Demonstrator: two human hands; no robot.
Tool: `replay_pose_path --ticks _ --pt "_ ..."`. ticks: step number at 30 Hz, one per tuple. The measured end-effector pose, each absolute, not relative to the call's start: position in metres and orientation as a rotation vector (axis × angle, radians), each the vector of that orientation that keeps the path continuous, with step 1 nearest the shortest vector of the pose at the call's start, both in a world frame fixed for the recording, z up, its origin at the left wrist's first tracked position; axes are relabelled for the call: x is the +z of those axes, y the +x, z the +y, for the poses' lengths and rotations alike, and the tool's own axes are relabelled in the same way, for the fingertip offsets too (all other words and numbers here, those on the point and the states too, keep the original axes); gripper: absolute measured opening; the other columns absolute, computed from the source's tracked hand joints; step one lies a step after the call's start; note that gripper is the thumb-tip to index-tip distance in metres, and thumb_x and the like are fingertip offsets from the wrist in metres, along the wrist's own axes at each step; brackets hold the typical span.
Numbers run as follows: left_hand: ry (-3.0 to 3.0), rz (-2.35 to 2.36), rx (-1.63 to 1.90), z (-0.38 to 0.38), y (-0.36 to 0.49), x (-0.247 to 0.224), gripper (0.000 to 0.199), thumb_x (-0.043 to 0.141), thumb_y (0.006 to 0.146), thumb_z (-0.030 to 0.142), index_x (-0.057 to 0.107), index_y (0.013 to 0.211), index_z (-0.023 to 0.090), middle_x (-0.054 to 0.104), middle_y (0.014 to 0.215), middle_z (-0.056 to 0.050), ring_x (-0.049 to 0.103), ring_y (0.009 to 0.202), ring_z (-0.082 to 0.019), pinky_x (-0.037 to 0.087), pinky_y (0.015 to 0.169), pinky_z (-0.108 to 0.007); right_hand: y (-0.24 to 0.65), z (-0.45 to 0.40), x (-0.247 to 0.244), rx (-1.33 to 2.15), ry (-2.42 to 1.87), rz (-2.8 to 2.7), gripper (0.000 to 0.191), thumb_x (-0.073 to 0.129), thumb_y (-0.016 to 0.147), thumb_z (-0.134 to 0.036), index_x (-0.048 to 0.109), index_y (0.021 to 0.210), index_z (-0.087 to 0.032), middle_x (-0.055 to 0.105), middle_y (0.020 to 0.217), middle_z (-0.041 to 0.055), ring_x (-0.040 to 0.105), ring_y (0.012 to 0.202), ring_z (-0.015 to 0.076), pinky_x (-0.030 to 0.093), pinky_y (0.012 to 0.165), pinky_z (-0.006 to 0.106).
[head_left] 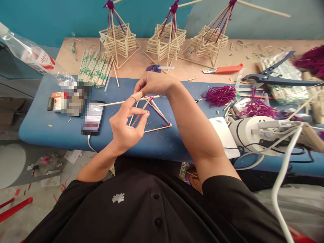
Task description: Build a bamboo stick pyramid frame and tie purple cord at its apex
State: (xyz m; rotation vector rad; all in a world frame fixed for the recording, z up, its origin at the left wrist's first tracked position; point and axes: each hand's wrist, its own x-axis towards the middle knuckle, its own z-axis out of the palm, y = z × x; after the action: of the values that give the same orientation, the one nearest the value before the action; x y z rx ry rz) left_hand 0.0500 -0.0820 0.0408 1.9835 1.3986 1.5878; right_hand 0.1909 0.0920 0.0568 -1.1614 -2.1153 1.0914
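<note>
The left hand [125, 125] is up over the blue counter [50, 131], in the middle of the scene. Its fingers [141, 116] are curled in, half closed, and they hold the thin sticks of a small stick frame [157, 116]. The pointer finger has a pale wrap on its tip and presses on the long top stick. The thumb sits under it, so the two pinch that stick between them.

The right hand [154, 83] is just past the left one, a bit farther away. Its fingers are bent down and close together, and they pinch the top of the frame where a bit of purple string [151, 98] is tied. (I cannot tell which fingers hold the string, since they are hidden from this side.)

The frame looks like a little tent. Its far right corner rests on the blue counter.

To the left lies a phone [93, 118] with a white cord. Far off, on the wood part, stand three stick towers [167, 40] with purple string on top. Near them are a bundle of chopsticks [95, 69] and an orange knife [225, 69]. To the right are a pile of purple yarn [219, 95], big black scissors [273, 77] and a white power box [255, 135].
</note>
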Motion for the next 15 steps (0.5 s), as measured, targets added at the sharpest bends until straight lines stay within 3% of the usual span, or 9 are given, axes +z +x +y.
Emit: replay_pose_path --ticks 3,6,11,15 --pt "1.973 1.32 1.663 -0.081 0.051 0.038 0.049 0.076 0.097 0.018 0.064 0.143 0.022 0.086 0.107 -0.003 0.084 0.116 -0.023 0.07 0.107 -0.037 0.184 0.093 0.07 1.148 -1.18 -2.397 0.008 0.086 0.069 -0.025 0.085 0.076 -0.02 0.071 0.064 -0.0021 0.055 0.068 0.0117 0.037 0.064 0.028" --pt "1.973 1.279 1.698 -0.08 0.052 0.036 0.05 0.077 0.097 0.015 0.064 0.145 0.021 0.084 0.094 0.001 0.084 0.114 -0.022 0.068 0.113 -0.039 0.18 0.094 0.082 1.246 -1.125 -2.596 0.01 0.082 0.075 -0.026 0.087 0.08 -0.019 0.072 0.068 -0.0018 0.056 0.069 0.0106 0.038 0.066 0.028" --pt "1.88 1.222 1.688 -0.079 0.053 0.034 0.05 0.077 0.097 0.015 0.065 0.144 0.022 0.084 0.096 0.001 0.085 0.098 -0.016 0.071 0.098 -0.028 0.179 0.092 0.078 1.319 -1.078 -2.557 0.011 0.085 0.077 -0.028 0.088 0.084 -0.02 0.077 0.076 -0.0004 0.058 0.072 0.0118 0.042 0.07 0.029" --pt "1.817 1.224 1.684 -0.08 0.053 0.034 0.049 0.077 0.096 0.015 0.065 0.143 0.02 0.084 0.096 -0.001 0.085 0.094 -0.016 0.072 0.092 -0.025 0.187 0.087 0.07 1.168 -1.173 -2.139 0.013 0.084 0.083 -0.025 0.085 0.096 -0.02 0.079 0.089 0.0012 0.063 0.081 0.0143 0.048 0.078 0.031"
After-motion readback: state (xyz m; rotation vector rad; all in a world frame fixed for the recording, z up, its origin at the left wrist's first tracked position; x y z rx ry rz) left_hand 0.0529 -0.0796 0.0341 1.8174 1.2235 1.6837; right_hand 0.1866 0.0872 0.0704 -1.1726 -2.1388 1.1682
